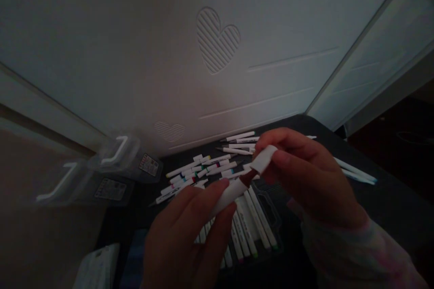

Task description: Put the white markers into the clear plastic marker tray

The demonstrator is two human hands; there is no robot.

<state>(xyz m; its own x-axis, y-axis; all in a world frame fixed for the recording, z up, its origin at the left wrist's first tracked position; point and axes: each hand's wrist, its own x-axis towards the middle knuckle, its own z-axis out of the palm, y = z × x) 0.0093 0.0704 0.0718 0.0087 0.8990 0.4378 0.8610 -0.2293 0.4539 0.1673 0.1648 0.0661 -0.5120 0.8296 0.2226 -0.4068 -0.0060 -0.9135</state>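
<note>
My left hand [186,230] is closed around the white barrel of a marker [228,196], which tilts up to the right. A reddish-brown section shows at the marker's upper end. In my right hand [305,174], thumb and fingers pinch a white marker cap [264,159] over that end. Part of the brown section is visible between cap and barrel. Below the hands, a row of white markers [249,226] lies side by side in a clear plastic case [271,207], partly hidden by my left hand.
Loose white markers [217,169] lie scattered on the dark table [298,124] behind my hands, several more [356,169] at the right. Two clear plastic boxes with white handles [117,167] stand at the left. A white panel with embossed hearts [217,40] rises behind the table.
</note>
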